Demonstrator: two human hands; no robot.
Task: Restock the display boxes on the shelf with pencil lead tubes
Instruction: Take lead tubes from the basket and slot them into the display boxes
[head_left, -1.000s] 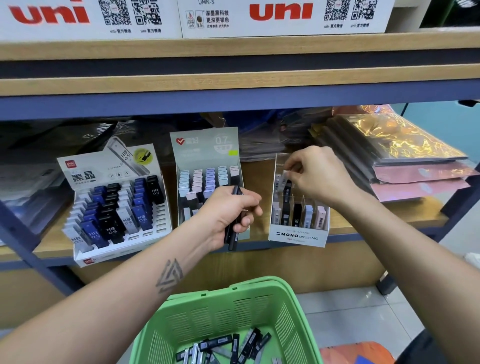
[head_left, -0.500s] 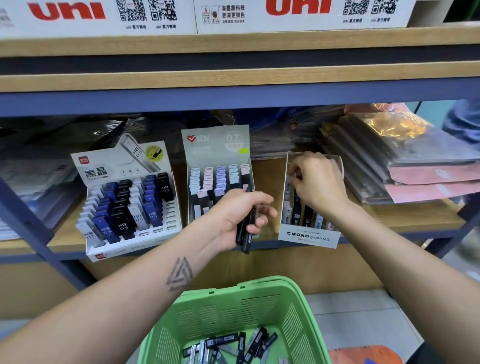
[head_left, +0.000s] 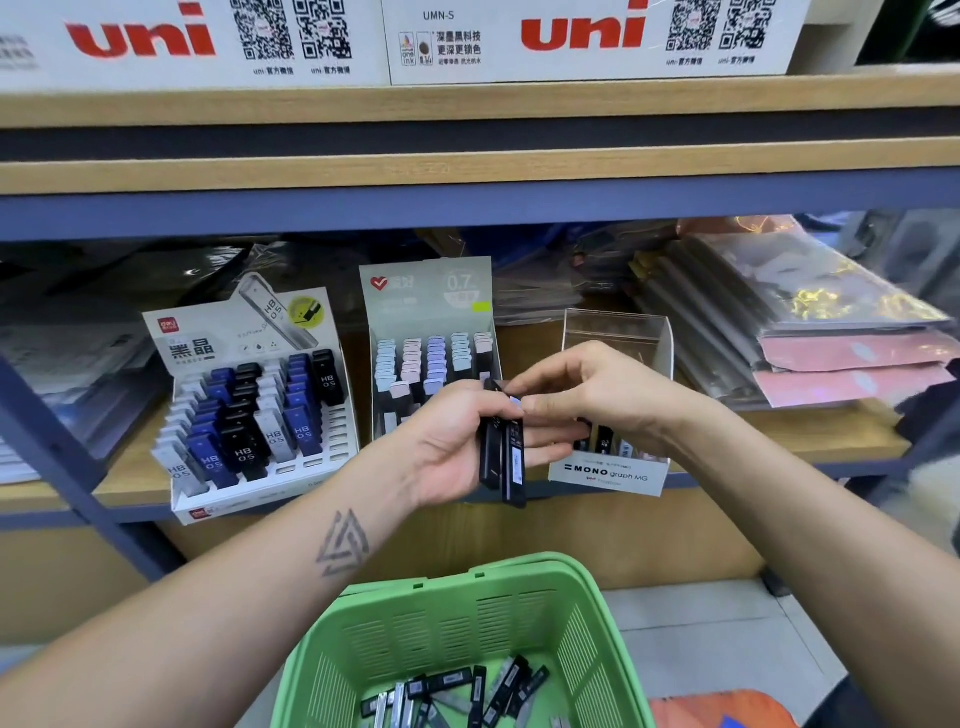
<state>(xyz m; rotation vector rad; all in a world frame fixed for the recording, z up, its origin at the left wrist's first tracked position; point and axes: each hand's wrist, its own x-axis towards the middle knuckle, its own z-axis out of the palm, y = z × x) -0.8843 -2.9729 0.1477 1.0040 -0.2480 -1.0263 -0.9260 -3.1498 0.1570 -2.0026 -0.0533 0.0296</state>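
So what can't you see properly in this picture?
- Head view: the MONO display box contents, mostly covered by the right hand.
- How many black lead tubes the left hand holds: they overlap.
- The green basket is cut off by the bottom edge.

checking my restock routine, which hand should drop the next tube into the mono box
Right. The right hand is already pinching a tube top from the bundle of black tubes and sits directly over the MONO box; the left hand grips that bundle.
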